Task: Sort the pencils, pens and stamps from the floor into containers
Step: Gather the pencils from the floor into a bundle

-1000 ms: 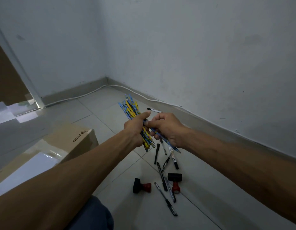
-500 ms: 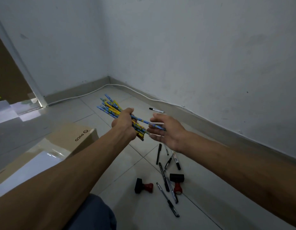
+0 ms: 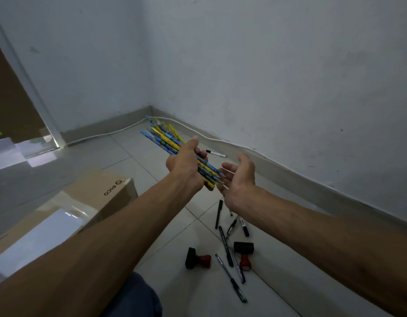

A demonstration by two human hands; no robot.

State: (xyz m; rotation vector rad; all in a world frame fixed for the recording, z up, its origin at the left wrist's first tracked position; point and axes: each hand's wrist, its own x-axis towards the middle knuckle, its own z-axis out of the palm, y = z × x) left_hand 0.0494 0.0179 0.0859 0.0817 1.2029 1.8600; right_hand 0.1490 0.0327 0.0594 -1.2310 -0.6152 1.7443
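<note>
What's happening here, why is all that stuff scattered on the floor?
A person is tidying up. Their left hand grips a bundle of blue and yellow pencils, while the right hand is open at the bundle's near end. Several pens and two stamps are on the tiled floor, waiting to be sorted. A cardboard box sits to the left.

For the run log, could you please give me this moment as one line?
left hand: grips pencil bundle | right hand: open beside its lower ends | floor: pens, two stamps unsorted
</note>
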